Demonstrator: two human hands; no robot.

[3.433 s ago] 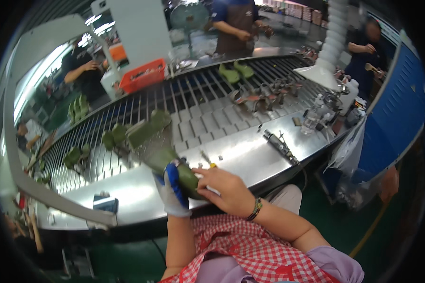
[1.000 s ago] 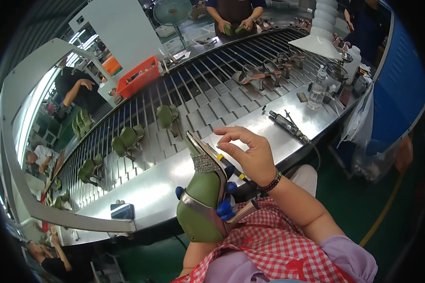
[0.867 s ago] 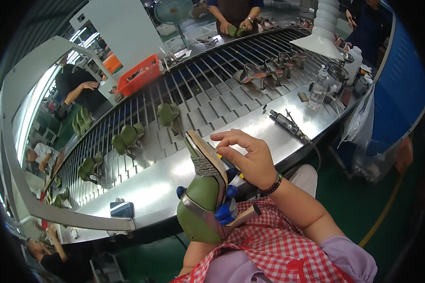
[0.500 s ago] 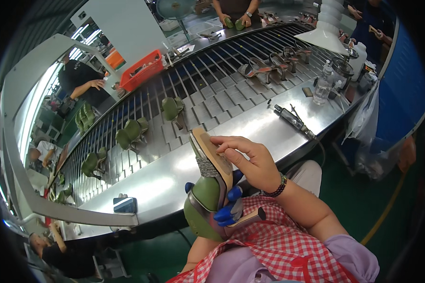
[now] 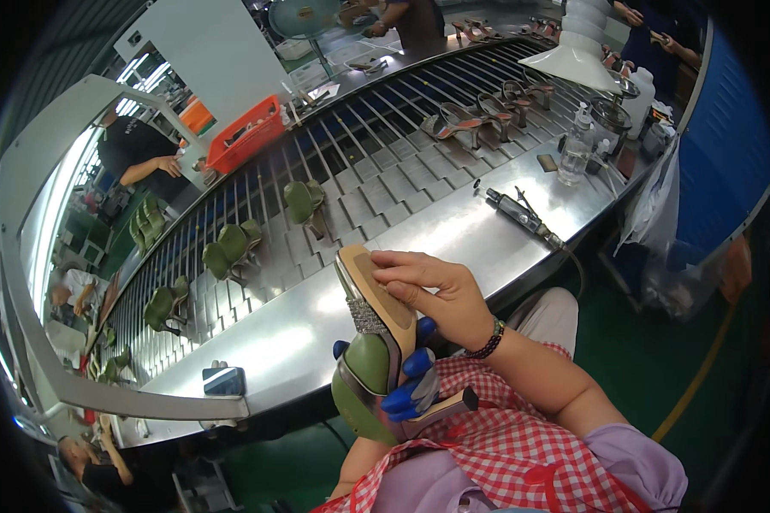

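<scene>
Gloved left hand (image 5: 413, 385) clasps a heeled sandal (image 5: 389, 318) above the apron (image 5: 513, 432), bare right hand (image 5: 443, 293) half-curled at its sole (image 5: 370, 286), any pinch unclear — strap (image 5: 365, 316), sole and heel (image 5: 447, 404) look attached, the green last (image 5: 368, 363) not yet out.

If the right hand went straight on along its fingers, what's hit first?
The sole of the shoe in the left hand. The right hand looks right at it; can't tell whether they touch.

A steel bench (image 5: 304, 323) carries a power tool (image 5: 519, 214) and clear bottle (image 5: 576, 154).
</scene>
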